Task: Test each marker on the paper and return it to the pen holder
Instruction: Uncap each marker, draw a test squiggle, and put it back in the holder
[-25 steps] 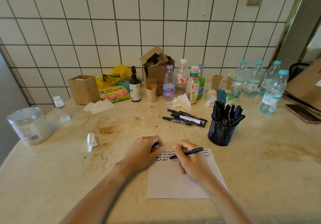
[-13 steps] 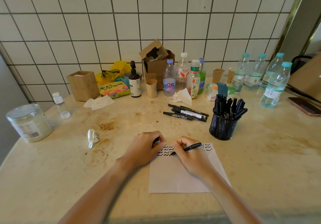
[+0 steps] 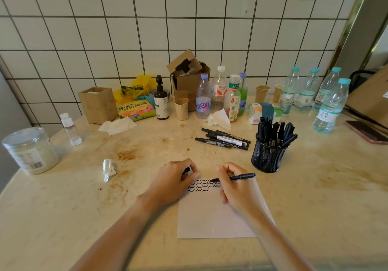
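Nearest: paper point(image 3: 212, 218), flat on table point(image 3: 315, 197), rows of black squiggles along its far edge. Right hand point(image 3: 235, 188) pinches a black marker point(image 3: 237, 177), tip at the squiggles. Left hand point(image 3: 174, 182), fingers curled round a small dark item, probably the cap. Beyond: mesh pen holder point(image 3: 266, 157) full of markers; four loose markers point(image 3: 223, 140) lying behind

Your right hand point(image 3: 237, 188) gripped the marker point(image 3: 235, 177), tip on the paper point(image 3: 212, 214); your left hand point(image 3: 174, 180) held its cap point(image 3: 186, 170).
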